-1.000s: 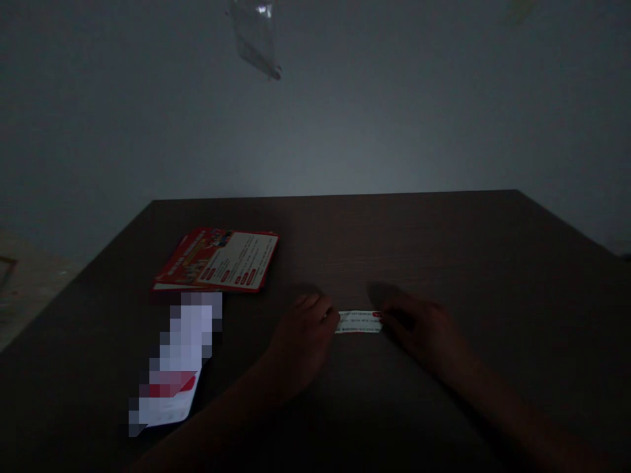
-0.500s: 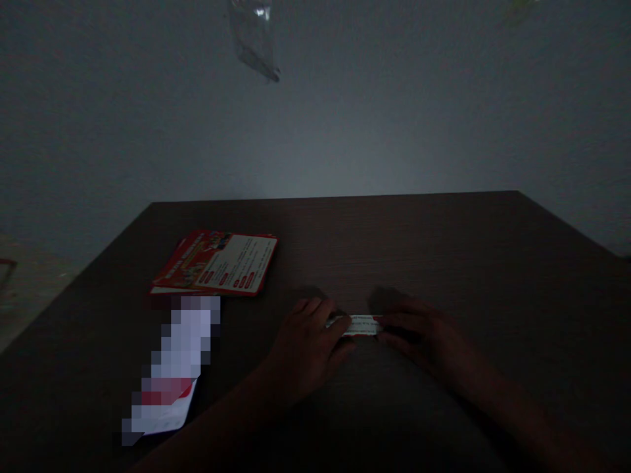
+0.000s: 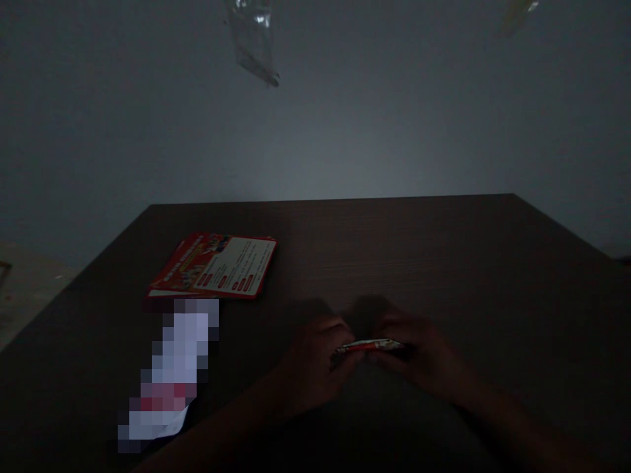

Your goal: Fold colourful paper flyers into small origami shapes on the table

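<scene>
Between my two hands is a folded paper leaflet (image 3: 372, 345), a narrow strip seen nearly edge-on, with red and white print showing. My left hand (image 3: 315, 358) is closed on its left end, the thumb along the near side. At the right end my right hand (image 3: 417, 351) pinches it, the thumb below and the fingers behind. Both hands are just above the dark table (image 3: 394, 249). A stack of red and white printed leaflets (image 3: 217, 266) lies to the left, beyond my left hand.
A lit, pixelated phone-like object (image 3: 180, 358) lies left of my left forearm, below the stack. Behind the table rises a grey wall (image 3: 374, 105), with a clear plastic bag (image 3: 254, 43) hanging on it. The room is dim.
The folded leaflet has tipped from showing its printed white face to nearly edge-on. My hands have come closer together and slightly nearer to me.
</scene>
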A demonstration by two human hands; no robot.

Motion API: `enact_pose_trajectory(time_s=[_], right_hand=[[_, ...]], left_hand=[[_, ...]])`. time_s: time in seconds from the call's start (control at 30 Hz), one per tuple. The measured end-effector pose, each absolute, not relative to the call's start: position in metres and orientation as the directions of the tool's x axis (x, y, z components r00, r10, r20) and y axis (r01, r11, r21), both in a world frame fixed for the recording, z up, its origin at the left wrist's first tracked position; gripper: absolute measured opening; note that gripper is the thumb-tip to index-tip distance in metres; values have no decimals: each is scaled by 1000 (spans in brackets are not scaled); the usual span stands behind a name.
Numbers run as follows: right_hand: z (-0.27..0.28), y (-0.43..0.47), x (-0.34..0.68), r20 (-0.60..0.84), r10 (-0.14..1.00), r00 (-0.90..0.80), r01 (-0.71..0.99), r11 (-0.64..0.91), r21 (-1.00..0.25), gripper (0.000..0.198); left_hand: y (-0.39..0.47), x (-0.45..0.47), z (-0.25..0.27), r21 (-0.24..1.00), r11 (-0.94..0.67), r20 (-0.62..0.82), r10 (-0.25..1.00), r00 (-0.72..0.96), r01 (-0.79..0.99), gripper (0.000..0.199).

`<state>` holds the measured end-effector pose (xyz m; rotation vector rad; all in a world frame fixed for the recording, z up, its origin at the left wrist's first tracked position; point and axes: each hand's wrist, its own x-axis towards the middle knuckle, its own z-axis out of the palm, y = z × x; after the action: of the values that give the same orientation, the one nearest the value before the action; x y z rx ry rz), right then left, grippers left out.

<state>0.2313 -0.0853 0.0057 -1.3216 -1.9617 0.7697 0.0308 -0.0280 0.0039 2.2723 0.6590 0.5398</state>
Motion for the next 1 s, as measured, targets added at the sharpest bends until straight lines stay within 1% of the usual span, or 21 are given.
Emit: enact_pose_trajectory(time_s=[0.07,0.13,0.33,0.43,0.57,0.8,1.0], right_hand=[[5,-86,229,142,956,-258,506,259,-823,13],[5,-87,228,120,961,-250,466,228,-855,13],[11,-89,225,114,954,-279,429,230,-874,8],[11,-89,224,100,956,-276,420,213,-882,7],[11,-90,222,132,947,-294,404,248,-881,9],[16,-90,221,142,937,-319,396,268,-878,8],[13,-89,222,165,934,-318,402,291,-868,8]], left_hand=[[-29,31,5,772,-572,177,611,771,276,11],[-30,31,6,802,-548,191,613,767,238,11],[-33,31,7,855,-507,265,605,751,107,8],[-34,31,6,858,-507,291,612,736,82,8],[-35,31,7,851,-521,321,610,724,61,8],[-35,30,10,803,-596,430,580,692,0,10],[-37,32,12,806,-590,464,593,658,-36,8]])
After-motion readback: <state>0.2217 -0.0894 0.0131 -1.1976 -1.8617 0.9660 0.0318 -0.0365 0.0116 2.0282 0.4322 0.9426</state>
